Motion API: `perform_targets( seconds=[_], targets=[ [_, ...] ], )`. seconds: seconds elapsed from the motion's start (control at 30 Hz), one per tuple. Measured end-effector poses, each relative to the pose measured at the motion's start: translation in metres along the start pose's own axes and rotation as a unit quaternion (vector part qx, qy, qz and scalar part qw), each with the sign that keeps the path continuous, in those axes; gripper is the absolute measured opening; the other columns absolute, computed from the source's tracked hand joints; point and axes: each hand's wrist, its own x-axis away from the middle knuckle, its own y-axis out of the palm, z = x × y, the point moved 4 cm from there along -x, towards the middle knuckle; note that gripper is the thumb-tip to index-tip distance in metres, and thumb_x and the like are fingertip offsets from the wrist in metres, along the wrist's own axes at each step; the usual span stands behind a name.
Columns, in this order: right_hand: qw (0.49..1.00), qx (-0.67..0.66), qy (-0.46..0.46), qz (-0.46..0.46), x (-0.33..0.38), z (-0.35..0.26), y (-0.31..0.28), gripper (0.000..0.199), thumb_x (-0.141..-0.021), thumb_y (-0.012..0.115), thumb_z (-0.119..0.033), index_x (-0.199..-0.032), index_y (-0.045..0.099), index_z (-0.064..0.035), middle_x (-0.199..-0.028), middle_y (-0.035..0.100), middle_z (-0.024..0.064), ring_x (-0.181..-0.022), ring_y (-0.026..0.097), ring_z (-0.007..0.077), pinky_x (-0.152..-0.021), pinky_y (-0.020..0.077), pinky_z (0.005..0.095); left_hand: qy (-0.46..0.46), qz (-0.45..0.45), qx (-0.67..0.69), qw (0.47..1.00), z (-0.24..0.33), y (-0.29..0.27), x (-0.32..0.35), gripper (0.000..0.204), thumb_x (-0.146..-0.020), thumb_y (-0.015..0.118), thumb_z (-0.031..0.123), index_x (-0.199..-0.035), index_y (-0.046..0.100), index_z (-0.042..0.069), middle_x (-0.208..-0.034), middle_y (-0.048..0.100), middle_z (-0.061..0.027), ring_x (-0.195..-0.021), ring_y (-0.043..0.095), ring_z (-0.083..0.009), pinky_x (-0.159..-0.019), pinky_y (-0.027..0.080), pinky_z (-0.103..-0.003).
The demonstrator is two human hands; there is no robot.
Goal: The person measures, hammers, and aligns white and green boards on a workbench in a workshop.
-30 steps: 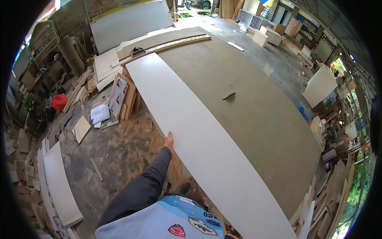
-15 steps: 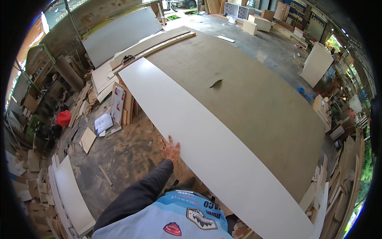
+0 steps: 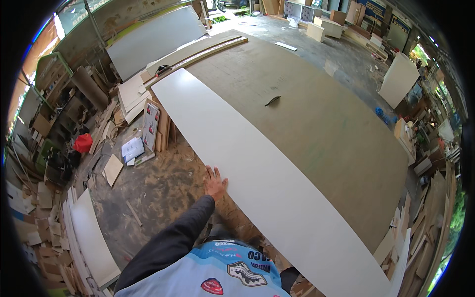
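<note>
My left hand (image 3: 215,185) rests at the near long edge of a long white board (image 3: 257,173). Its fingers lie outstretched on the board's surface, not wrapped round anything. Beneath the board is a wide brown-grey sheet (image 3: 326,133), spreading away to the right. A small dark slim object (image 3: 272,101), whose kind I cannot make out, lies on that sheet. Across the far left end runs a long light wooden strip (image 3: 210,54), with a small black and red tool (image 3: 162,70) near its end. My right hand is out of view.
Wood offcuts (image 3: 52,237) are heaped at the left, and more strips (image 3: 420,237) stand at the right. Sawdust covers the floor (image 3: 163,183) on my left. Papers (image 3: 132,149) lie near stacked boards. A large white panel (image 3: 158,42) leans at the back left.
The whole scene has shifted slightly to the right in view. My left hand stays at the board's edge, its fingers a little closer together. The board has not visibly moved.
</note>
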Motion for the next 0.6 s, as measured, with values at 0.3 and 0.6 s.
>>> perform_targets(
  seconds=[0.3, 0.6],
  targets=[
    [0.998, 0.05, -0.038, -0.014, 0.019, -0.037, 0.031, 0.04, -0.092, 0.056, -0.037, -0.1, 0.067, 0.0007, -0.099, 0.069, 0.0207, -0.09, 0.067, 0.0332, -0.076, 0.0532, 0.0412, 0.069, -0.006, -0.009, 0.998, 0.002, -0.012, 0.0, 0.082, -0.097, 0.043, 0.052, -0.152, 0.019, -0.003, -0.158, 0.003, -0.0327, -0.148, 0.003, -0.0459, -0.113, 0.017, -0.061],
    [0.959, 0.127, -0.218, -0.132, 0.089, -0.105, 0.11, 0.038, -0.091, 0.058, -0.036, -0.098, 0.068, -0.0003, -0.098, 0.069, 0.0202, -0.09, 0.067, 0.0332, -0.077, 0.0528, 0.0401, 0.281, 0.013, -0.01, 0.959, -0.061, -0.03, -0.013, 0.066, -0.096, 0.048, 0.046, -0.153, 0.031, 0.016, -0.162, 0.014, -0.0149, -0.149, 0.005, -0.0417, -0.112, 0.01, -0.063]
  ],
)
